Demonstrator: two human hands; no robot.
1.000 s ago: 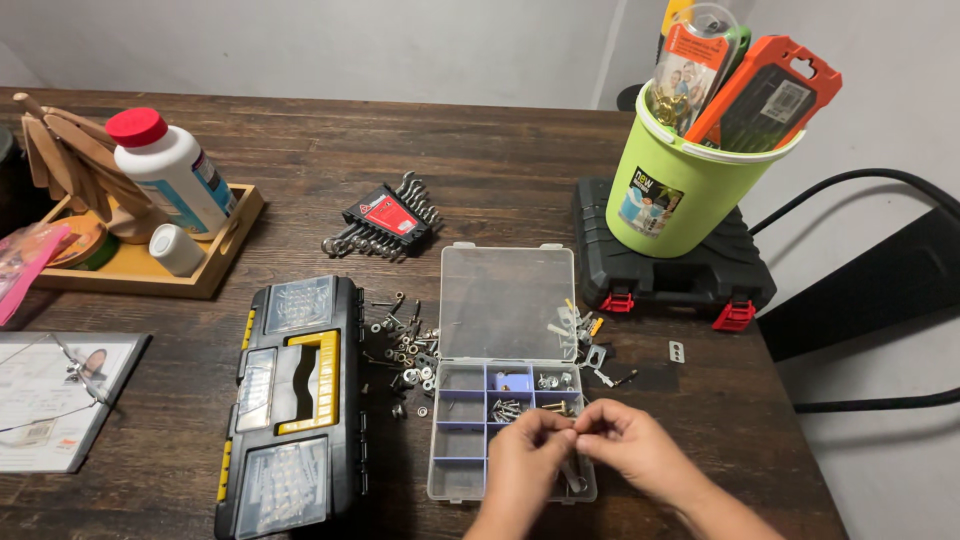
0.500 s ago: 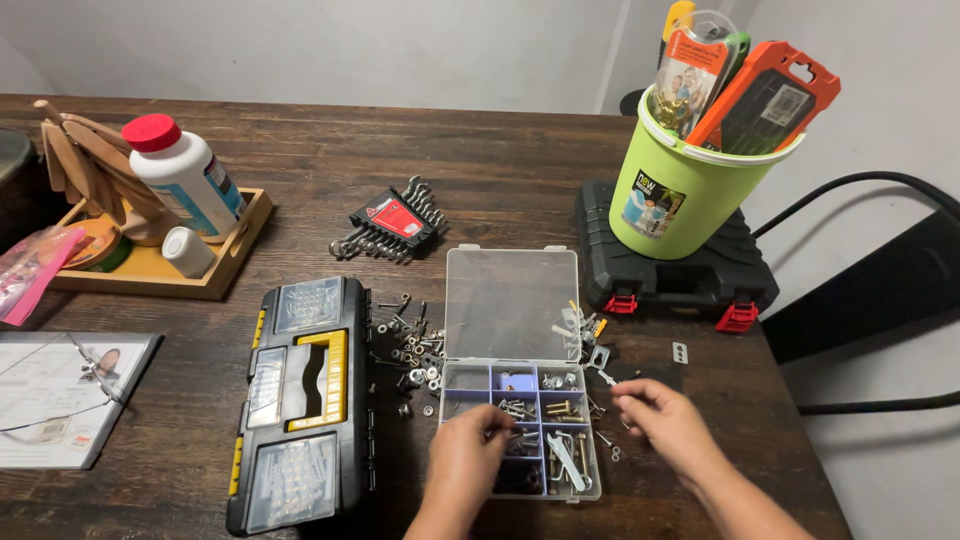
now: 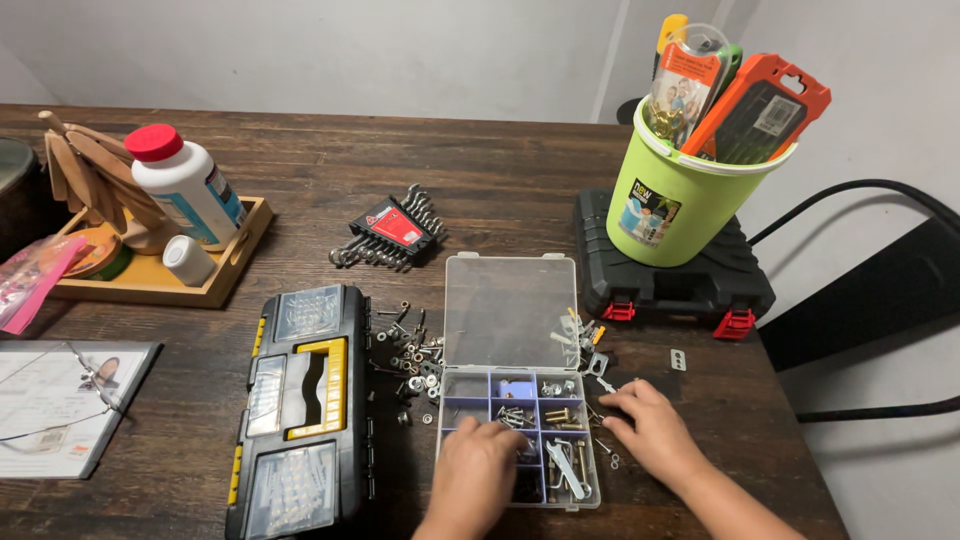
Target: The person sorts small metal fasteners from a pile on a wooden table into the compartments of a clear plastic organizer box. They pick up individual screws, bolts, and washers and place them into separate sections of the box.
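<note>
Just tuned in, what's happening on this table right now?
A person is sorting small hardware at a dark wooden table. The left hand rests over the compartments of an open clear organizer box, its lid flat on the table. The right hand lies beside the box among loose screws. More nuts and washers lie scattered between the box and a closed black-and-yellow toolbox.

The left hand rests in the clear compartment box; the right hand lies beside it on loose screws.
</note>
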